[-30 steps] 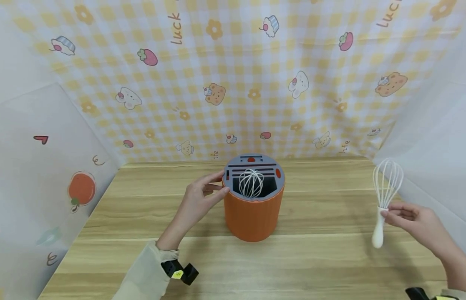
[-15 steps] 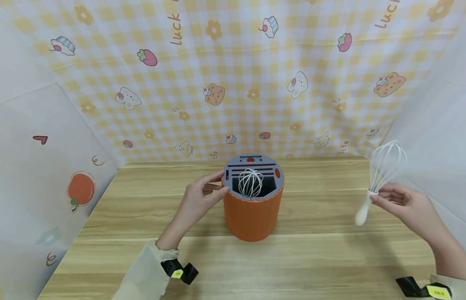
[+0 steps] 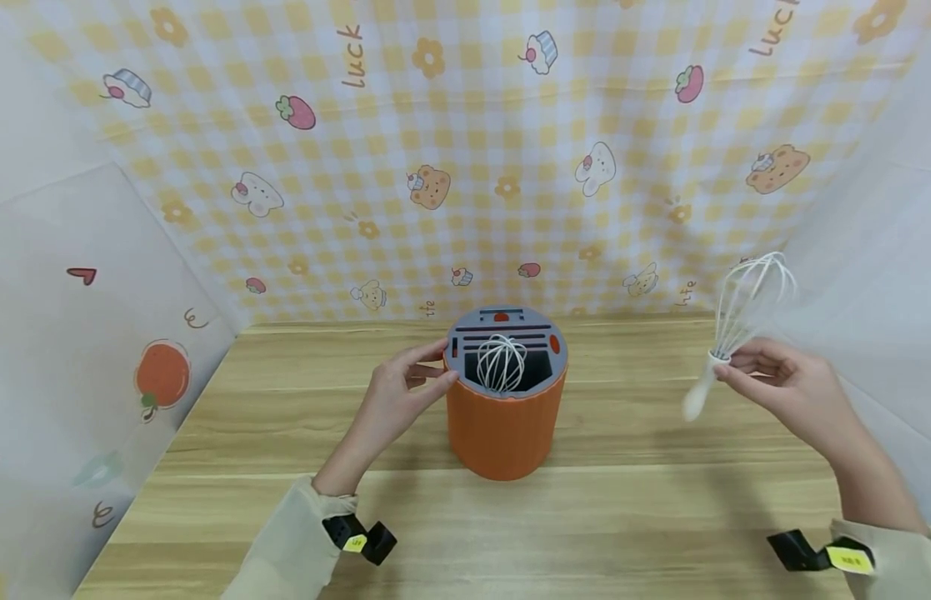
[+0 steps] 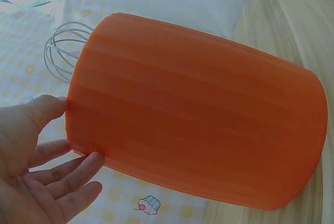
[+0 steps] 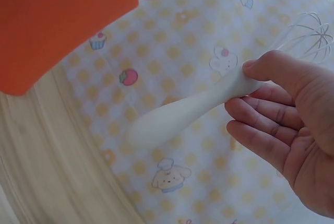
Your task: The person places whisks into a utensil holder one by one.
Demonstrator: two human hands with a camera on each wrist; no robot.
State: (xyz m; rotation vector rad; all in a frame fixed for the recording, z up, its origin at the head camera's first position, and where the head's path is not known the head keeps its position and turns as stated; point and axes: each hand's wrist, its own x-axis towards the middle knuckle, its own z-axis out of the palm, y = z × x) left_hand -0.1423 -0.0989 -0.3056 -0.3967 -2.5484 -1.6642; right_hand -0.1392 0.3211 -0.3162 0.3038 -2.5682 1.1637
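An orange ribbed utensil holder (image 3: 506, 437) with a grey slotted top (image 3: 453, 367) stands upright on the wooden table. One white wire whisk (image 3: 501, 364) pokes its loops out of the large front opening; its handle is hidden inside. My left hand (image 3: 401, 385) touches the holder's upper left side, thumb and fingertips against the rim, fingers relaxed. At the right, my right hand (image 3: 795, 396) pinches another white whisk (image 3: 703, 390) at the top of its handle, raised above the table. In the right wrist view its smooth handle (image 5: 180, 118) points down toward the left, wires up.
Behind the table (image 3: 600, 533) hangs a yellow checked cloth (image 3: 510, 125) with cartoon prints. White sheets line the left side (image 3: 52, 350) and the right side (image 3: 878, 250). The holder top also has narrow slots and small red-orange cutouts.
My right hand has carried its whisk up and to the left, toward the holder, and the whisk leans more, handle end swung left. The left hand and holder have stayed put.
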